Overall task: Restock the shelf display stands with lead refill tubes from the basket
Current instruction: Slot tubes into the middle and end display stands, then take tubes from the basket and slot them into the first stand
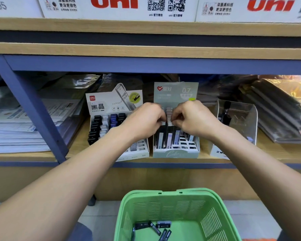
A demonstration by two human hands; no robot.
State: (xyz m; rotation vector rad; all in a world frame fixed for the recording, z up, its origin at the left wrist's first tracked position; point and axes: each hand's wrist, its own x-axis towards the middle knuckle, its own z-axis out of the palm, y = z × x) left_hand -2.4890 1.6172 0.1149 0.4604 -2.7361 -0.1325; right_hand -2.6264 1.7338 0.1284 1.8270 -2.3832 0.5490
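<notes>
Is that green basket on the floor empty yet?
No. A few dark tubes still lie on the bottom of the basket, though most of its floor shows bare.

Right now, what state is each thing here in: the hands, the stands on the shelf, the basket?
Left hand: fingers curled, pinching a bunch of lead refill tubes.
Right hand: pinching the same bunch.
Grey-green 0.7 stand: partly filled, front slots empty.
White HB 0.5 stand: back rows filled.
Clear acrylic stand: nearly empty.
Green basket: a few dark tubes left.
</notes>
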